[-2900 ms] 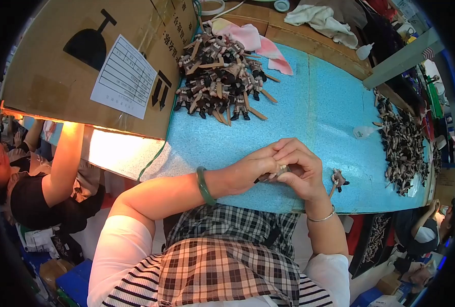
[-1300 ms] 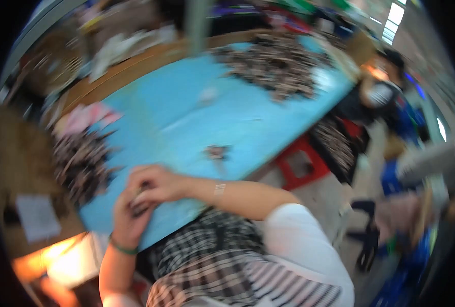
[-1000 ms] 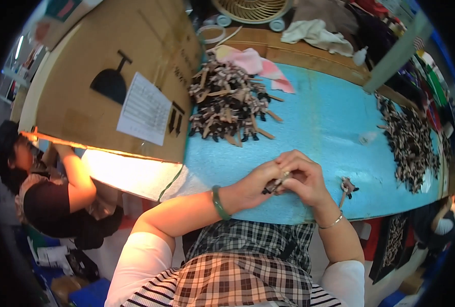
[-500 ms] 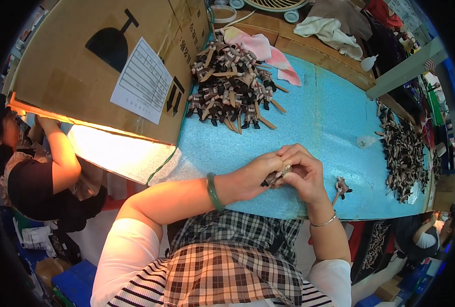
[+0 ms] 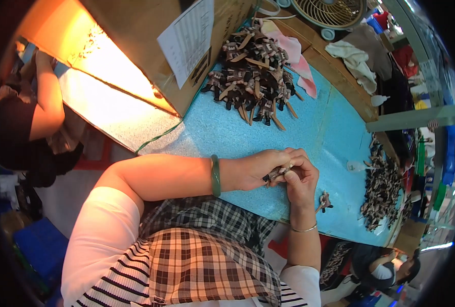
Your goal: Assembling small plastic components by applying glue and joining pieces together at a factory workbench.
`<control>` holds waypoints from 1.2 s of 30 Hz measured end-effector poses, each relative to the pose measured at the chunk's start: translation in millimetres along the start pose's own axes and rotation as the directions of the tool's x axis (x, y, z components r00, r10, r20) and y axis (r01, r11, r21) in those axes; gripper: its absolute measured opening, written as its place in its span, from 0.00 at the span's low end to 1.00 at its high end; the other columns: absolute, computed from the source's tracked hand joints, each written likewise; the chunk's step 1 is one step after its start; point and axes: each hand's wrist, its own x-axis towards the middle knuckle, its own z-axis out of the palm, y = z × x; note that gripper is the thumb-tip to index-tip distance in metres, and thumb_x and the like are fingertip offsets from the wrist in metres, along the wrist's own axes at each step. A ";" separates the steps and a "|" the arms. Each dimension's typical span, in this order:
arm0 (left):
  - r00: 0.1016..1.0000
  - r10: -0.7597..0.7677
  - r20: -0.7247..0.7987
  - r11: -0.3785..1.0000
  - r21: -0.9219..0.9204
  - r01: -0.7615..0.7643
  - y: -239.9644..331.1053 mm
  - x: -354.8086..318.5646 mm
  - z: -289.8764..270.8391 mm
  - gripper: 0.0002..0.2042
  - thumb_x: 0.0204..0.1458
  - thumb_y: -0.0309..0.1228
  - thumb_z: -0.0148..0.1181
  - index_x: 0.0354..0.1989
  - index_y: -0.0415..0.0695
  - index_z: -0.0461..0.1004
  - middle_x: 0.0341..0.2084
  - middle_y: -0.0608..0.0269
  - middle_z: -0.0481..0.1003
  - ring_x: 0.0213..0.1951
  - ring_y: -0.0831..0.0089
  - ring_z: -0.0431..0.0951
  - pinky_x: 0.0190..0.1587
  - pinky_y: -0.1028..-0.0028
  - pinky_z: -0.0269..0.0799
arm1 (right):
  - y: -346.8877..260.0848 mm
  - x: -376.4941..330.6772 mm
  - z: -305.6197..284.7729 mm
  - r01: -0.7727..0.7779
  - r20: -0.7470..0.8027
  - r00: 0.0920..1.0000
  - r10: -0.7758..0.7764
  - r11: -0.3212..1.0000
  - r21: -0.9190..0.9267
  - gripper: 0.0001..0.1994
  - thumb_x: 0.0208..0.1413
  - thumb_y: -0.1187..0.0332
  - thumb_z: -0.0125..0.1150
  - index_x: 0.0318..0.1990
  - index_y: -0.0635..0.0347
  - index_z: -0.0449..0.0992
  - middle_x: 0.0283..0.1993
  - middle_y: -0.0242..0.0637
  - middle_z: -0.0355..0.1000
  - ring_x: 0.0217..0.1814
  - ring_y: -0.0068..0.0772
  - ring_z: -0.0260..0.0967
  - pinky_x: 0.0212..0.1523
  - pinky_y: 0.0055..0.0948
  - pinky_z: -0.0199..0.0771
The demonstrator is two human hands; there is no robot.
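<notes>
A small toy figure with dark legs is pinched between my two hands above the near edge of the blue table. My left hand, green bangle on its wrist, is closed around the figure, whose legs stick out below the fingers. My right hand meets it from the other side, thumb and fingers closed at the figure's upper end, which the fingers mostly hide. A single figure with a tan stick-like piece lies on the table just right of my right wrist.
A heap of similar figures lies beyond my hands, beside a large carton lit brightly inside. Another heap covers the table's right end, near a small white bottle. A pink cloth and fan are behind. A co-worker sits left.
The view has turned, so more of the carton's lit inside shows and the right heap sits lower. My hands stay together on the toy figure, with more of its dark legs showing.
</notes>
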 end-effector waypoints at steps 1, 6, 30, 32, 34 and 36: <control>1.000 0.018 0.002 1.000 -0.013 -0.018 -1.3 0.7 -1.2 0.06 0.52 0.31 0.44 0.25 0.47 0.64 0.21 0.70 0.63 0.21 0.79 0.62 0.24 0.77 0.56 | 0.3 0.3 0.1 0.024 -0.005 1.000 -0.024 1.000 -0.005 0.12 0.50 0.67 0.67 0.35 0.68 0.74 0.41 0.39 0.67 0.51 0.36 0.64 0.49 0.33 0.69; 0.999 -0.015 -0.028 0.997 0.070 0.017 5.0 -5.4 6.4 0.09 0.55 0.35 0.42 0.27 0.46 0.64 0.20 0.70 0.63 0.19 0.79 0.61 0.22 0.78 0.54 | -1.3 0.0 3.4 -0.068 0.006 0.998 0.067 0.996 0.054 0.13 0.51 0.66 0.65 0.33 0.69 0.73 0.38 0.39 0.65 0.43 0.34 0.66 0.34 0.29 0.75; 1.000 0.008 0.028 0.984 0.180 -0.013 0.8 -4.0 6.3 0.11 0.58 0.39 0.44 0.30 0.47 0.67 0.19 0.74 0.60 0.22 0.84 0.57 0.24 0.82 0.51 | -4.2 -3.7 -1.5 0.075 0.009 0.997 -0.074 0.991 -0.107 0.11 0.48 0.68 0.67 0.34 0.67 0.75 0.43 0.40 0.67 0.53 0.37 0.64 0.53 0.35 0.64; 1.000 0.008 0.024 0.981 0.193 -0.012 0.2 -3.3 7.3 0.11 0.59 0.39 0.44 0.33 0.47 0.68 0.19 0.75 0.59 0.22 0.84 0.56 0.24 0.82 0.50 | -4.9 -3.7 -1.1 0.087 0.013 0.996 -0.087 0.989 -0.121 0.11 0.47 0.68 0.67 0.34 0.67 0.75 0.43 0.40 0.67 0.53 0.37 0.64 0.53 0.35 0.64; 1.000 0.007 0.019 0.978 0.206 -0.011 0.9 -3.6 8.6 0.11 0.60 0.40 0.44 0.36 0.47 0.69 0.19 0.76 0.58 0.22 0.85 0.56 0.24 0.82 0.50 | -5.5 -3.6 0.6 0.105 0.006 0.994 -0.105 0.987 -0.119 0.11 0.47 0.68 0.67 0.34 0.67 0.75 0.43 0.40 0.68 0.53 0.37 0.63 0.53 0.35 0.64; 0.999 0.024 0.042 0.975 0.222 -0.033 1.5 -4.7 9.2 0.12 0.61 0.42 0.44 0.39 0.48 0.69 0.19 0.76 0.56 0.21 0.85 0.54 0.24 0.82 0.48 | -6.0 -4.4 0.5 0.108 0.007 0.994 -0.108 0.986 -0.123 0.11 0.47 0.69 0.67 0.34 0.67 0.76 0.42 0.40 0.68 0.53 0.37 0.63 0.53 0.35 0.64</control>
